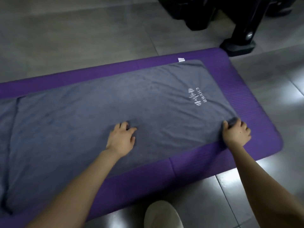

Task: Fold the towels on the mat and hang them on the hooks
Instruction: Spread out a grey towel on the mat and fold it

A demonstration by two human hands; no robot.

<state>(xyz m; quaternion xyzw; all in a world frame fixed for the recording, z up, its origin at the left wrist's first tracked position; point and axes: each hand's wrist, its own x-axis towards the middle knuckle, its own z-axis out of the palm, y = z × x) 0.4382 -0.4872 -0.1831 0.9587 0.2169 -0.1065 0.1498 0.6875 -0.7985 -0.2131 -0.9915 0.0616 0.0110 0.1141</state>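
Note:
A grey towel [115, 104] with a white logo lies spread flat along a purple mat [256, 102] on the floor. My right hand [236, 131] grips the towel's near right corner, the cloth bunched between thumb and fingers. My left hand [122, 137] rests on the towel near its front edge, fingers slightly bent and pressing the cloth. A fold line or a second layer of grey cloth [6, 129] shows at the far left of the mat. No hooks are in view.
Black equipment legs and a foot [238, 45] stand on the grey tiled floor just beyond the mat's far right corner. A pale shoe [162, 214] sits at the bottom edge, in front of the mat. A small white tag [181, 59] sticks out at the towel's far edge.

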